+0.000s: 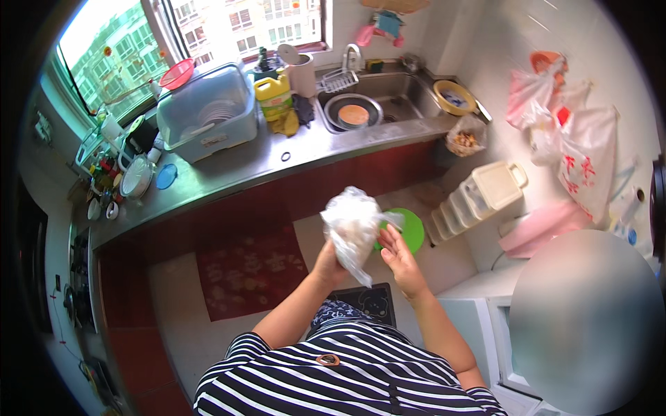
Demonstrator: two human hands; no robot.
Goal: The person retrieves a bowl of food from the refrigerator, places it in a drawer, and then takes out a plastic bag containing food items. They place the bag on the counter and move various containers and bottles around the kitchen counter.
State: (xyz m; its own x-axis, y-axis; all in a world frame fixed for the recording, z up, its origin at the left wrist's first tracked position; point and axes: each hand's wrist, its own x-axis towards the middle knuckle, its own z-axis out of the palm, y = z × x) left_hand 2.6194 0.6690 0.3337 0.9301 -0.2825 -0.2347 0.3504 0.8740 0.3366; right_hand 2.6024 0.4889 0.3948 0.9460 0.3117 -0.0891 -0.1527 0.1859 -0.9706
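A crumpled clear plastic bag (354,226) with pale contents hangs in front of my body, above the floor. What is inside cannot be made out. My left hand (330,264) grips it from below and from the left, the fingers partly hidden behind the plastic. On the other side my right hand (399,258) is raised with its palm towards the bag and its fingers apart. Those fingertips are close to the bag's right edge; whether they touch it is unclear. Behind the right hand, low down, shows a round green plastic object (410,229).
Ahead runs a steel counter (307,152) with a translucent dish bin (208,112), a yellow jug (274,96) and a sink (408,93) holding bowls. A wheeled drawer stack (476,195) stands at the right. Behind it, bags (583,151) hang on the wall. An open white appliance (468,322) is at lower right.
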